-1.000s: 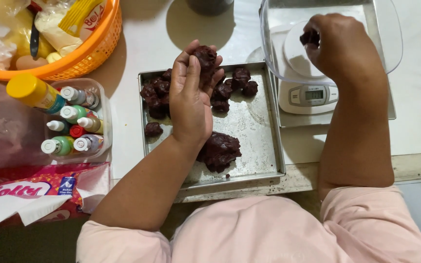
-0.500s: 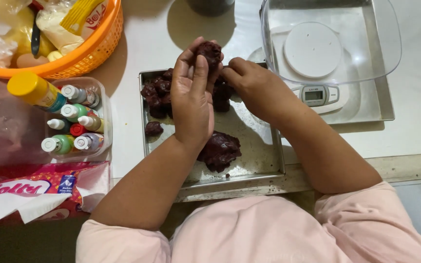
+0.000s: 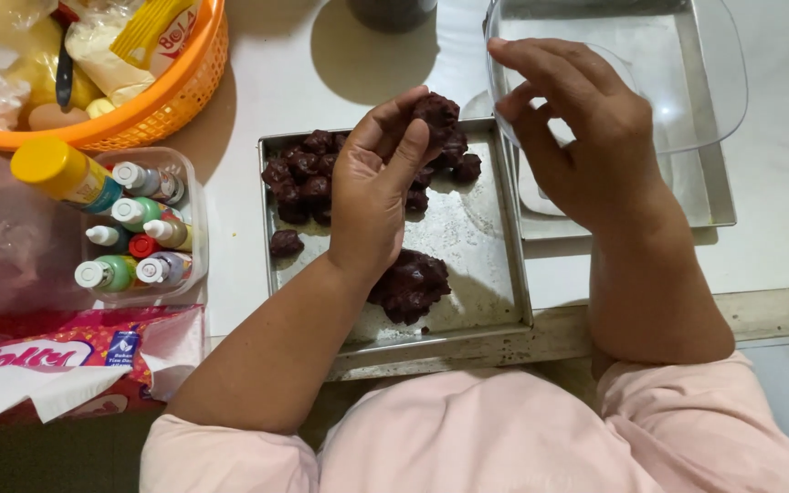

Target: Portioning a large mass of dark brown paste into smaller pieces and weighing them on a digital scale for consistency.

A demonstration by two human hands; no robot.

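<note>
Dark brown dough is seen in three places: as a lump [image 3: 435, 113] pinched in the fingertips of the left hand [image 3: 376, 196], as a cluster of small rolled pieces [image 3: 308, 178] at the far left of the metal tray [image 3: 468, 228], and as a larger unshaped mass [image 3: 410, 285] near the tray's front edge. One small ball [image 3: 285, 243] is set apart, just in front of the cluster on the tray's left side. A few more pieces [image 3: 458, 155] are found at the far edge, under the raised lump.

The left hand is held over the tray, palm down, its fingers curled and closed on the lump. The right hand [image 3: 586, 137] is held loosely spread to the right of the lump, with nothing gripped; its fingertips are raised in front of a clear plastic bowl [image 3: 687, 82], and whether the bowl is touched cannot be told. A second metal tray [image 3: 714, 183] is placed just to the right of the first, beneath the bowl.

To the left of the dough tray, small bottles with coloured caps [image 3: 134, 233] are packed in a clear tub. An orange basket [image 3: 152, 105] filled with packets is stood behind it, and a red tissue pack [image 3: 66, 361] is laid in front. Pale pink sleeves are visible at the bottom.
</note>
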